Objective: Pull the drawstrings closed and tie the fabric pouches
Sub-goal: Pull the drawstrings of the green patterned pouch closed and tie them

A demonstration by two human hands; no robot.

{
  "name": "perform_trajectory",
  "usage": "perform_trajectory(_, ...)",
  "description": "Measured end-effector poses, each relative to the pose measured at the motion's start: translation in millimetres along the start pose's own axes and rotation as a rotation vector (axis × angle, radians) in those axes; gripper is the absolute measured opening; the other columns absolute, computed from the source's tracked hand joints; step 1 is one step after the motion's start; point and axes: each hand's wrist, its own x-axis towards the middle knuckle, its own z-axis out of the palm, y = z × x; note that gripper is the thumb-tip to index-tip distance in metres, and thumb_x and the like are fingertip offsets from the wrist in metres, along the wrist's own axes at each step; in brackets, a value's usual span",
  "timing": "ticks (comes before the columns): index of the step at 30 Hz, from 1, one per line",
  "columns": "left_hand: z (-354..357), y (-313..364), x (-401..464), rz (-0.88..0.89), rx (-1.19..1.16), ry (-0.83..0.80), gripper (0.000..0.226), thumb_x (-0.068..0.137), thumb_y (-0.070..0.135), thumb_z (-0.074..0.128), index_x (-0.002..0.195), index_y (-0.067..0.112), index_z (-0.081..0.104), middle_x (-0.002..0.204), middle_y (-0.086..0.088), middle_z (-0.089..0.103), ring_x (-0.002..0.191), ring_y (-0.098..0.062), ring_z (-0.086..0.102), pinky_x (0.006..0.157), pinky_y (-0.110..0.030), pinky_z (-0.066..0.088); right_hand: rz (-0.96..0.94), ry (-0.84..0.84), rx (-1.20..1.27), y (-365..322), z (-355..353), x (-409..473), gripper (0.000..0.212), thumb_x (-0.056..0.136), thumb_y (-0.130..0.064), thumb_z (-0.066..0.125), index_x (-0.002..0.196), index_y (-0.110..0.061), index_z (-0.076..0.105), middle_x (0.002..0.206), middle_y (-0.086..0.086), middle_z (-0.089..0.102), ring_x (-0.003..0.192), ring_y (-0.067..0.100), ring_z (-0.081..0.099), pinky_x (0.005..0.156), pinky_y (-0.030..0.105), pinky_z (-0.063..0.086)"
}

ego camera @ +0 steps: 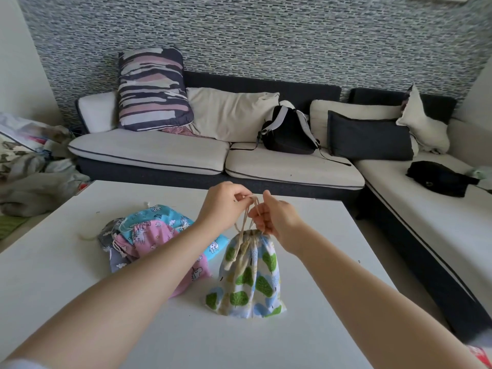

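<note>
Cotton pouch: a tree-print drawstring pouch — green and blue trees on white — stands upright on the white table, its mouth gathered shut at the top.
Drawstring: a cream cord rises from the gathered mouth to both hands; a further length hangs down the pouch's front.
Left hand: the left hand is held above the pouch, fingers curled, thumb and forefinger pinching the cord at its upper end.
Right hand: the right hand sits just beside the left, fingers curled round the cord close above the pouch mouth.
Other pouches: a pink unicorn-print pouch, a turquoise unicorn-print pouch and a grey pouch lie flat in an overlapping pile on the table, to the left of the tree-print pouch and partly under the left forearm.
Background: a corner sofa with cream cushions carries a striped pillow, a black backpack and a dark grey cushion — a small black bag lies on its right-hand section.
</note>
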Motion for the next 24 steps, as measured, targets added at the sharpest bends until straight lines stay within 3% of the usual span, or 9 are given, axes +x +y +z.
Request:
perform_trajectory(4,1,9,-4,-0.086,-0.287,-0.124,0.012,0.083,0.023,0.063,0.075,0.027,0.071,0.065,0.017,0.065,0.056,0.006,0.053,0.053,-0.009,0.04,0.134,-0.154,0.114,3,-8,-1,0.046,0.097,-0.034,0.032,0.073,-0.01,0.064,0.066,0.0,0.06,0.052,0.01,0.04,0.053,0.023,0.029)
perform_trajectory(7,2,11,-5,-0.143,-0.391,-0.158,0.012,0.086,0.024,0.061,0.079,0.026,0.07,0.072,0.011,0.067,0.055,0.007,0.056,0.054,-0.01,0.044,0.176,-0.237,0.19,5,-9,-3,0.047,0.093,-0.029,0.034,0.06,-0.016,0.065,0.063,-0.003,0.055,0.052,0.01,0.038,0.054,0.025,0.027)
perform_trajectory(11,4,13,-4,-0.178,-0.414,-0.068,0.008,0.085,0.024,0.062,0.082,0.029,0.067,0.077,0.008,0.068,0.062,0.005,0.058,0.06,-0.012,0.044,0.147,-0.181,0.461,4,-10,-4,0.026,0.084,-0.019,0.037,0.077,-0.011,0.06,0.068,0.0,0.055,0.058,0.013,0.039,0.059,0.028,0.027)
perform_trajectory(13,5,16,-5,-0.2,-0.433,-0.039,0.007,0.085,0.022,0.063,0.082,0.027,0.065,0.077,0.008,0.067,0.064,0.004,0.06,0.06,-0.014,0.044,0.111,-0.158,0.459,4,-10,-6,0.016,0.087,-0.017,0.046,0.08,-0.013,0.06,0.068,-0.002,0.056,0.057,0.011,0.038,0.058,0.026,0.027)
perform_trajectory(16,9,22,-10,-0.258,-0.52,-0.046,0.012,0.087,0.019,0.059,0.075,0.022,0.064,0.066,0.009,0.065,0.056,0.002,0.059,0.052,-0.01,0.043,0.107,-0.15,0.424,3,-8,-5,0.02,0.093,-0.021,0.047,0.077,-0.014,0.057,0.068,-0.002,0.05,0.055,0.009,0.035,0.056,0.023,0.027)
perform_trajectory(19,10,25,-10,-0.453,-0.852,-0.052,0.022,0.091,0.019,0.053,0.071,0.017,0.062,0.064,0.003,0.065,0.06,-0.01,0.058,0.063,-0.025,0.043,0.124,-0.072,0.49,0,-8,-3,0.015,0.092,-0.021,0.053,0.08,-0.014,0.058,0.069,-0.002,0.051,0.057,0.007,0.04,0.055,0.019,0.031)
perform_trajectory(22,11,21,-7,-0.578,-1.217,-0.044,0.025,0.095,0.019,0.045,0.073,0.018,0.056,0.075,0.004,0.067,0.071,-0.01,0.057,0.067,-0.026,0.039,0.07,0.012,0.632,-5,-10,-1,0.019,0.095,-0.019,0.048,0.079,-0.016,0.058,0.07,-0.003,0.06,0.067,0.01,0.053,0.065,0.021,0.041)
perform_trajectory(24,12,16,-4,-0.607,-1.345,0.024,0.025,0.096,0.019,0.043,0.073,0.019,0.053,0.072,0.006,0.07,0.075,-0.011,0.057,0.069,-0.026,0.039,0.019,0.008,0.775,-9,-11,1,0.027,0.098,-0.016,0.041,0.074,-0.014,0.054,0.059,-0.003,0.061,0.062,0.011,0.058,0.066,0.026,0.05)
